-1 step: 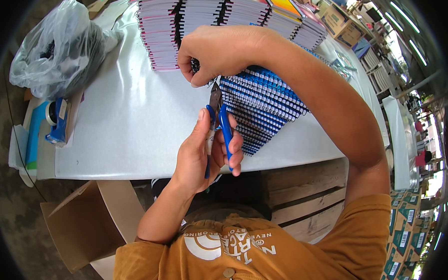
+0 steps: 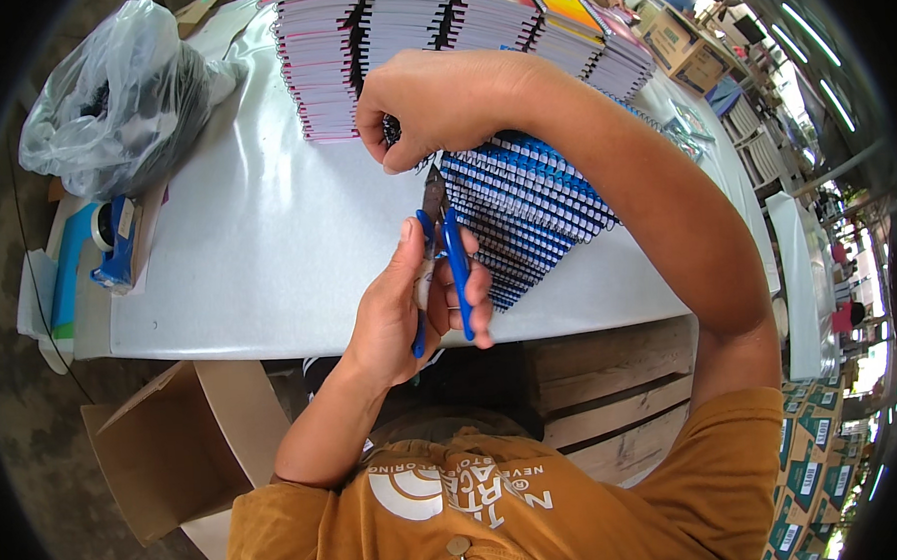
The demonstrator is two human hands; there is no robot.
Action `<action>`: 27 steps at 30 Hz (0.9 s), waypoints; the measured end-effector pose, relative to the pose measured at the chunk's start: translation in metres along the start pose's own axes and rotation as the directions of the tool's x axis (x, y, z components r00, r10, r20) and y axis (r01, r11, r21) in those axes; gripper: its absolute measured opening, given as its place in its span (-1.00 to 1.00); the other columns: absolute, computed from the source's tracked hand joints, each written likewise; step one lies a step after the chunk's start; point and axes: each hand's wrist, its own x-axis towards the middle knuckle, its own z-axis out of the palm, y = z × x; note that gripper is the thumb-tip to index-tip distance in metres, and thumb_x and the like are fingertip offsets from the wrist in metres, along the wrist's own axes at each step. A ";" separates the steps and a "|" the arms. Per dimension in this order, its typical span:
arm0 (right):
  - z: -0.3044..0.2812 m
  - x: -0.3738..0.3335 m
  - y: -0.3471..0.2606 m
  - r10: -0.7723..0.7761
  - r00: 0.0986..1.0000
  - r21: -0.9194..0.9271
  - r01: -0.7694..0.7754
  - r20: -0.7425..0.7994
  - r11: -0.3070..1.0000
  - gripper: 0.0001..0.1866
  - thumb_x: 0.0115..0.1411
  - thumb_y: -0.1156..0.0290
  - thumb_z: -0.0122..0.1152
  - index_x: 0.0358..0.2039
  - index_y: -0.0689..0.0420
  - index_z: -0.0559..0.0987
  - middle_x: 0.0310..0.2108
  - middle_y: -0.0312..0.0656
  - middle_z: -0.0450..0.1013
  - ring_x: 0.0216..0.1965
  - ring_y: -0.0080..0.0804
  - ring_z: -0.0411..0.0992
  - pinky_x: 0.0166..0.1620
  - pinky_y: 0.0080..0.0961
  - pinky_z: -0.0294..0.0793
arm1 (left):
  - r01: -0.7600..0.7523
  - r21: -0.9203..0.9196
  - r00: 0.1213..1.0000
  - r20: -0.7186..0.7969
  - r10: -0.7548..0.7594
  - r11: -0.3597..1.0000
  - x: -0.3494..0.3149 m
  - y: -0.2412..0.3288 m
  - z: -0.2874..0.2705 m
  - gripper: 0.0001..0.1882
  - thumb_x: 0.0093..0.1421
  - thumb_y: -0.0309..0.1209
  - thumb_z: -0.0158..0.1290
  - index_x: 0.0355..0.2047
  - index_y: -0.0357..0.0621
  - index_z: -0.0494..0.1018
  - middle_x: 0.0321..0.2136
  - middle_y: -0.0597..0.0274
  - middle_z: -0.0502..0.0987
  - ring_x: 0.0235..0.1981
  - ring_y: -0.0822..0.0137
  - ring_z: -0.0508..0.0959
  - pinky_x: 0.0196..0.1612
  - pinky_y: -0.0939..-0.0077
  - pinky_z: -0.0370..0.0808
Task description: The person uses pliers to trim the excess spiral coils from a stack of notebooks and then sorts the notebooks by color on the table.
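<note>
My left hand (image 2: 382, 318) is wrapped round cutting pliers (image 2: 456, 265) with blue handles, which stand spread apart. The jaws point away from me and reach the upper left corner of a stack of spiral-bound notebooks (image 2: 525, 202) with blue edges. Just above the jaws, my right hand (image 2: 426, 106) is closed in a pinch, its arm bent across over the notebooks. A bit of dark coiled wire (image 2: 391, 130) shows inside its curled fingers. The hand hides most of that wire, and I cannot tell whether it is joined to a notebook.
Tall stacks of spiral notebooks (image 2: 325, 80) line the table's far side. A clear plastic bag (image 2: 125, 99) and a blue tape dispenser (image 2: 117, 244) lie at the left of the white table (image 2: 238, 279). Below is an open cardboard box (image 2: 175, 442); a wooden pallet (image 2: 613, 388) lies lower right.
The pliers' handles have spread slightly wider in my left hand, whose fingers have loosened outward. My right hand stays in nearly the same place.
</note>
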 end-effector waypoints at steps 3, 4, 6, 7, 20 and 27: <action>-0.001 -0.001 -0.004 0.035 0.999 0.017 -0.035 -0.003 0.999 -0.84 -0.08 0.41 0.20 -0.46 0.21 0.57 -0.55 -0.12 0.48 -0.56 -0.32 0.44 -0.46 -0.47 0.42 | 0.057 0.130 0.998 0.013 -0.059 0.990 0.001 0.001 0.004 -0.33 0.29 0.14 -0.52 0.00 -0.21 0.22 -0.18 -0.14 0.46 -0.05 -0.13 0.47 -0.07 0.05 0.45; -0.002 -0.002 -0.005 0.058 0.998 0.024 -0.058 -0.001 0.998 -0.84 -0.08 0.41 0.21 -0.47 0.21 0.57 -0.55 -0.12 0.48 -0.56 -0.32 0.44 -0.46 -0.47 0.42 | 0.057 0.136 0.998 0.001 -0.058 0.989 0.003 0.003 0.006 -0.34 0.29 0.13 -0.52 0.00 -0.21 0.22 -0.19 -0.11 0.46 -0.06 -0.07 0.48 -0.07 0.10 0.46; -0.001 0.000 -0.005 0.047 0.999 0.023 -0.047 0.002 0.999 -0.84 -0.09 0.41 0.21 -0.47 0.21 0.57 -0.55 -0.13 0.48 -0.55 -0.33 0.45 -0.45 -0.47 0.42 | 0.058 0.147 0.998 -0.023 -0.055 0.987 0.007 0.005 0.012 -0.35 0.31 0.11 -0.53 -0.01 -0.20 0.23 -0.21 -0.06 0.45 -0.08 0.03 0.50 -0.06 0.22 0.47; 0.000 0.000 -0.004 0.043 0.999 0.022 -0.043 0.003 0.999 -0.84 -0.09 0.41 0.21 -0.47 0.21 0.58 -0.56 -0.13 0.49 -0.55 -0.33 0.45 -0.44 -0.47 0.43 | 0.050 0.130 0.999 -0.016 -0.048 0.990 0.009 0.006 0.013 -0.36 0.31 0.11 -0.53 -0.01 -0.20 0.23 -0.21 -0.06 0.46 -0.08 0.03 0.50 -0.06 0.22 0.47; 0.003 0.003 0.001 -0.004 1.000 0.033 0.005 -0.022 0.999 -0.84 -0.10 0.43 0.22 -0.48 0.22 0.58 -0.54 -0.11 0.50 -0.48 -0.32 0.47 -0.38 -0.47 0.45 | 0.045 -0.032 0.986 0.159 -0.039 0.998 0.011 0.007 -0.009 -0.39 0.30 0.11 -0.47 -0.07 -0.18 0.26 -0.37 0.00 0.46 -0.28 0.02 0.54 -0.28 0.16 0.54; 0.004 0.002 0.004 0.013 0.999 0.051 -0.011 -0.053 0.999 -0.85 -0.10 0.44 0.21 -0.49 0.23 0.57 -0.54 -0.12 0.49 -0.49 -0.32 0.47 -0.39 -0.46 0.44 | 0.023 0.163 0.995 -0.101 -0.006 0.986 -0.001 0.002 0.016 -0.42 0.30 0.10 -0.47 -0.12 -0.15 0.28 -0.50 0.13 0.40 -0.50 0.19 0.49 -0.44 0.28 0.52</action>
